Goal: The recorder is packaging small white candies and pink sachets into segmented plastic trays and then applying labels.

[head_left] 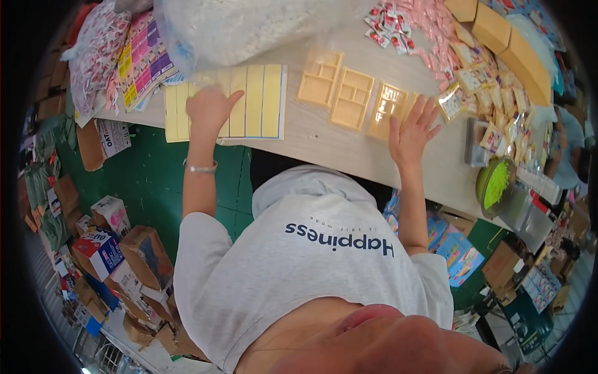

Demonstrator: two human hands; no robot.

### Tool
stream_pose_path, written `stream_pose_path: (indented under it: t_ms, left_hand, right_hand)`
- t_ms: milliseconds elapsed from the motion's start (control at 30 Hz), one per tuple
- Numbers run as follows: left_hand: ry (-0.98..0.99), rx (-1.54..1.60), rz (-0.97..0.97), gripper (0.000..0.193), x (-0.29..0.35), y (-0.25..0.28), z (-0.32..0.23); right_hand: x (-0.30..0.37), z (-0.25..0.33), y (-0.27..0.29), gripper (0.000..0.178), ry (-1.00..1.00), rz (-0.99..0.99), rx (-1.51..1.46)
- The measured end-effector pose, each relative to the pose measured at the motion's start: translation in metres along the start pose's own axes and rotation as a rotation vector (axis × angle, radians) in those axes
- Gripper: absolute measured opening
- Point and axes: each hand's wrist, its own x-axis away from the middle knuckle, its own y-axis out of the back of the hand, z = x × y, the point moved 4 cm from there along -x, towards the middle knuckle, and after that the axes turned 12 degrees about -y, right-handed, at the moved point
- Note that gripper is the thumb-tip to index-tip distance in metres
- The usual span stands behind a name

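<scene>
Head view, left to right: we are seeing the left hand (208, 111) resting over a yellow striped sheet (265, 103), thumb jutting out; whether its fingers are pinching anything, we are not able to tell. Since the sheet's near corner is overhanging the table edge (311, 133), a push toward the body could be tipping it off. The clear bag (261, 28) is crowding that hand and might be snagging it. Cream compartment trays (352, 98) are lying mid-table; we are finding the right hand (412, 134) spread over the last, so a sideways sweep could be skewing them or scattering the wrapped packets (484, 100).
</scene>
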Motion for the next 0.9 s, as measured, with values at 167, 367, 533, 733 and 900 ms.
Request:
stream_pose_path:
  t_ms: [167,367,533,733,900]
  left_hand:
    - [0.037,0.167,-0.343,0.056,0.036,0.131,0.003]
    - [-0.007,0.175,-0.567,0.113,-0.055,0.104,-0.052]
    - [0.093,0.188,-0.751,0.12,-0.11,0.05,-0.028]
    - [-0.101,0.463,-0.942,0.122,-0.136,0.056,-0.025]
    - [0.083,0.413,-0.658,0.121,-0.071,0.057,-0.026]
  right_hand:
    - [-0.076,0.174,0.075,0.039,0.702,-0.157,-0.625]
    - [-0.208,0.367,-0.027,0.027,0.53,0.242,-0.137]
    - [-0.235,0.386,-0.089,0.024,0.811,-0.045,0.135]
    - [-0.316,0.393,-0.11,0.021,0.625,-0.028,-0.167]
    - [-0.279,0.392,-0.035,0.03,0.465,0.374,-0.786]
